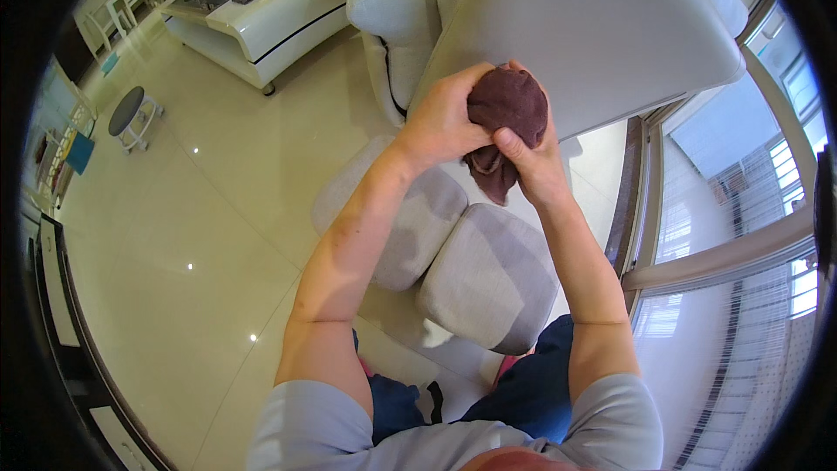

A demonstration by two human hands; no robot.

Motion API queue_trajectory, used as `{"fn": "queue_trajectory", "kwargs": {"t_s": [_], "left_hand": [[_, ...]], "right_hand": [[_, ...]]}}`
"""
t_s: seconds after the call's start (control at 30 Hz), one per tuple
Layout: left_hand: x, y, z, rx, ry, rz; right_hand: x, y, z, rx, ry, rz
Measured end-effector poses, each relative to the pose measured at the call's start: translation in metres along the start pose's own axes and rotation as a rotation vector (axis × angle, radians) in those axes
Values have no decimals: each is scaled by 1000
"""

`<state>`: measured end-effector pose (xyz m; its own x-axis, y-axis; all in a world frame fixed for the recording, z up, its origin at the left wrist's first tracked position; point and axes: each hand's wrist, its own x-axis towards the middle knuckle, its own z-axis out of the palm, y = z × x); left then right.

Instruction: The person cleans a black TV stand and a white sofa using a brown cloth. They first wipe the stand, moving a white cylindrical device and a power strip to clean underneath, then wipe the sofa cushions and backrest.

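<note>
A dark brown cloth [508,105] is bunched into a ball between my two hands, with a loose end hanging below them. My left hand [446,118] grips it from the left, and part of its fingers is hidden behind the cloth. From the right my right hand [539,157] closes on it, thumb pressed across the front. Both hands are raised in front of a large light-grey sofa back [593,35]. Beneath them are two grey padded stools [493,275], side by side on the floor.
A white coffee table [288,22] with various items stands at the far left. On the tiled floor [192,209] is a small round wheeled stool [131,113]. Sliding glass doors [715,174] line the right side, and a dark-edged cabinet [74,331] runs along the left.
</note>
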<state>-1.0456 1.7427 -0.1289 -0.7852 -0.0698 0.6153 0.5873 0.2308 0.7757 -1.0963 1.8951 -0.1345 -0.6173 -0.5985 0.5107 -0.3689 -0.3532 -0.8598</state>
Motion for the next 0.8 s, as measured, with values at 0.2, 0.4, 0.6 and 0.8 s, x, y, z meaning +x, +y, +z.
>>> {"fn": "queue_trajectory", "kwargs": {"t_s": [0.2,0.4,0.6,0.8], "left_hand": [[2,35,-3,-60,-1,110],[10,64,2,87,373,637],[14,38,5,425,389,541],[29,20,38,849,331,607]], "right_hand": [[13,-37,10,-102,85,-215],[49,-113,26,-926,133,-1125],[115,-177,-34,-1545,409,-1480],[146,-186,-104,-1267,91,-1164]]}}
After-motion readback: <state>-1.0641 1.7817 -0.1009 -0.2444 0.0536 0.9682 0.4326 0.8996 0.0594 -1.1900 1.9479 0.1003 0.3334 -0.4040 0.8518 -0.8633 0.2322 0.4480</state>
